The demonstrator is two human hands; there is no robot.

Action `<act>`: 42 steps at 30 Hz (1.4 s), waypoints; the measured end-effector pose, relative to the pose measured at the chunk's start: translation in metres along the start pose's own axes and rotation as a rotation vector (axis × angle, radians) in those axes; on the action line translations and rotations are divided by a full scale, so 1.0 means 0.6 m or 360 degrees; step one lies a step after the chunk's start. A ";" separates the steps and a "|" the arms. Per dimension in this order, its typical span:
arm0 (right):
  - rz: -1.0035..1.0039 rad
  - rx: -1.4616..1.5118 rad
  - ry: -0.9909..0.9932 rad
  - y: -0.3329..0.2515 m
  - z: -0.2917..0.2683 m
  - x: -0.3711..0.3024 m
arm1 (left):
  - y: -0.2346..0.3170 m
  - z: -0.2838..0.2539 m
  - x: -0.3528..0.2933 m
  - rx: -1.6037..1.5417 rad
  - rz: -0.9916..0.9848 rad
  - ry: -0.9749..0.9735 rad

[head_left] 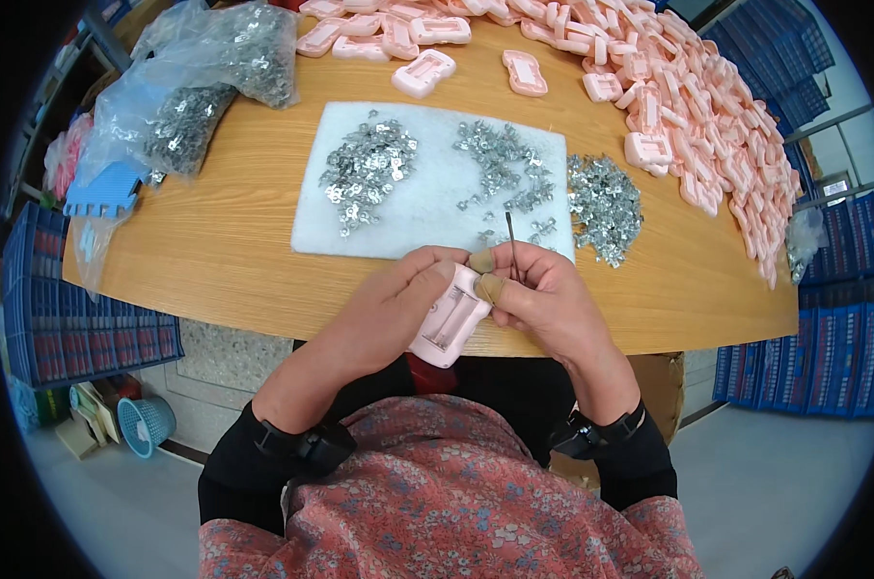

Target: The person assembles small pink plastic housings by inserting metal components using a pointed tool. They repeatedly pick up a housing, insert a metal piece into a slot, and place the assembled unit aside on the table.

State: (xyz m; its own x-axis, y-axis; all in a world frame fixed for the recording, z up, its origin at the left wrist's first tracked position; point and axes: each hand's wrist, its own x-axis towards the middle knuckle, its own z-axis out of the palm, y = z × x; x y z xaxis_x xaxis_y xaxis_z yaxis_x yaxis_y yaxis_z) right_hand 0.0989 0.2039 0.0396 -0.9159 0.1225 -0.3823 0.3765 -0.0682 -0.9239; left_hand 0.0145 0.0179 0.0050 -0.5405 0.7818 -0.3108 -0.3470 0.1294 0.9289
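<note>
My left hand (403, 304) is closed around a pale pink plastic housing (450, 328) with an open battery compartment facing up, held at the table's near edge. At the housing's upper right corner, my right hand (543, 292) pinches with thumb and forefinger, both in tan finger covers. A thin dark metal rod like a tweezer or small screwdriver (511, 236) sticks up from between the right fingers. Whether the right fingertips also grip a small metal part is hidden. Just beyond my hands, a white foam sheet (437, 183) bears heaps of small metal contact pieces (368, 174).
Another heap of metal pieces (603, 207) lies right of the foam. Many pink housings (678, 116) are piled along the far and right side of the wooden table (215, 232). Clear bags of metal parts (186, 116) and a blue foam mat (104, 188) sit at left. Blue racks (804, 362) stand around.
</note>
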 end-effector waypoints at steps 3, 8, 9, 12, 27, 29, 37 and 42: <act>0.0007 -0.0020 0.0014 0.007 -0.004 0.001 | 0.012 0.000 -0.008 0.0275 0.0159 0.0000; 0.0014 0.0022 0.0010 0.007 -0.004 0.001 | 0.031 0.004 -0.015 0.0568 0.0238 -0.0002; 0.0013 0.0042 0.0009 0.008 -0.005 0.001 | 0.036 0.005 -0.016 0.0633 0.0230 0.0000; 0.0026 0.0038 0.0022 0.004 -0.003 -0.002 | 0.048 0.009 -0.012 0.0876 0.0290 -0.0005; -0.0538 -0.0017 0.0045 0.028 0.013 0.002 | 0.011 -0.012 -0.016 -0.1293 -0.0221 -0.0408; -0.0532 -0.0037 0.0028 0.019 0.020 -0.002 | 0.014 -0.005 -0.021 -0.1326 -0.0250 -0.0402; -0.0422 -0.0439 0.0040 -0.001 0.007 -0.006 | -0.012 -0.014 -0.014 -0.1428 -0.0298 -0.0670; -0.0422 -0.0190 -0.0007 0.016 -0.005 -0.007 | -0.007 -0.006 -0.023 -0.1497 -0.0331 -0.0597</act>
State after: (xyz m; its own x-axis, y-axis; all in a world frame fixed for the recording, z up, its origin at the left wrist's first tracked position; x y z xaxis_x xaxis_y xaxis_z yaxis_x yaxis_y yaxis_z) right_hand 0.1070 0.2058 0.0327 -0.9850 0.1159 -0.1275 0.1375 0.0826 -0.9870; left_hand 0.0203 0.0043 0.0048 -0.1836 0.9592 -0.2149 -0.9523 -0.1194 0.2810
